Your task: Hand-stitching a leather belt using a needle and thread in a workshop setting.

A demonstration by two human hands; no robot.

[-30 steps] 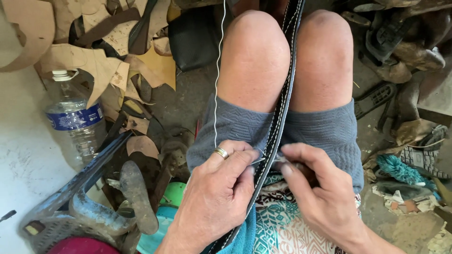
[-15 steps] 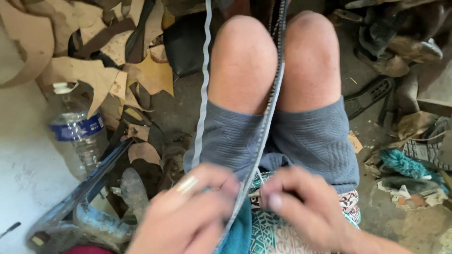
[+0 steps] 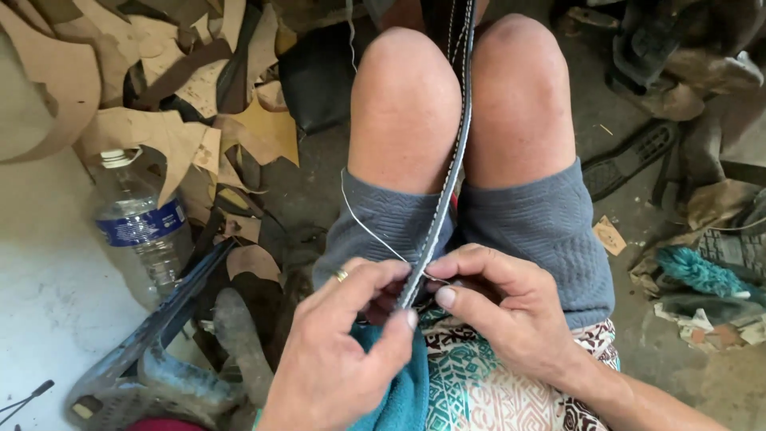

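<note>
Leather strap (image 3: 451,168), dark, long and narrow with pale stitching along its edge, runs down between the person's bare knees to the lap, where both hands meet on it. Left hand (image 3: 343,351), a ring on one finger, has its grip closed: thumb and fingertips pinch the strap's lower end from the left. Right hand (image 3: 511,311) is closed too, its thumb and forefinger pressed against the strap from the other side, just beside the left fingertips. White thread (image 3: 371,231), thin and slack, curves from the pinch point up over the left thigh; which fingers hold it cannot be told. Under the hands lie a teal cloth (image 3: 403,391) and a patterned fabric in teal, white and brown. Grey knitted shorts (image 3: 542,231) with a ribbed texture cover the thighs. To the left on the floor, a clear plastic bottle (image 3: 140,223) with a blue label stands among curled tan leather offcuts (image 3: 159,136). To the right, a black shoe sole (image 3: 630,156) lies on the dusty ground.
</note>
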